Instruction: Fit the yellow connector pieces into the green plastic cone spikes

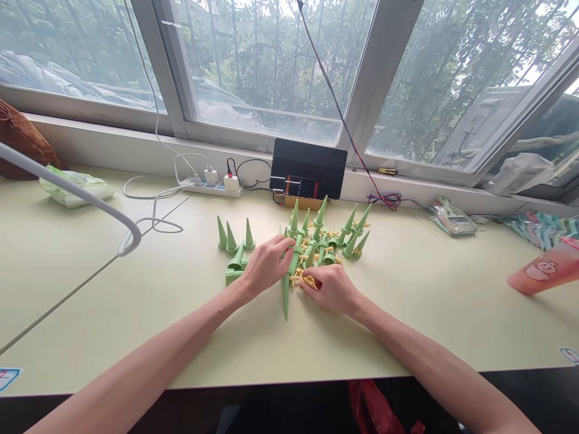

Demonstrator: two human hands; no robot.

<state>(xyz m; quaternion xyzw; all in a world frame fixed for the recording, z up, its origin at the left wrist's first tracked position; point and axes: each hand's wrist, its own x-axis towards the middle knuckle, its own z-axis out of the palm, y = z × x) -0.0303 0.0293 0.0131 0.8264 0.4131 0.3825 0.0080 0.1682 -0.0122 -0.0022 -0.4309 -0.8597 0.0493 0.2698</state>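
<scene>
My left hand (pixel 266 263) is closed around a green plastic watering spike (pixel 286 298), whose long tip points toward the table's front edge. Close beside it, my right hand (pixel 332 288) pinches at small yellow plastic valves (pixel 309 281); its fingers partly cover them. Past both hands spreads a cluster of green cone-shaped spikes (pixel 321 214), some upright and some lying, with yellow valves among them. Further spikes (pixel 248 234) stand to the left of my left hand, and a few lie near its wrist.
A dark tablet (pixel 307 166) leans by the window with a phone (pixel 301 187) before it. Left of these is a power strip (pixel 212 185) with cables. A pink drink cup (pixel 545 268) lies tilted at the right, near bagged items (pixel 452 217). A tissue pack (pixel 75 187) lies far left.
</scene>
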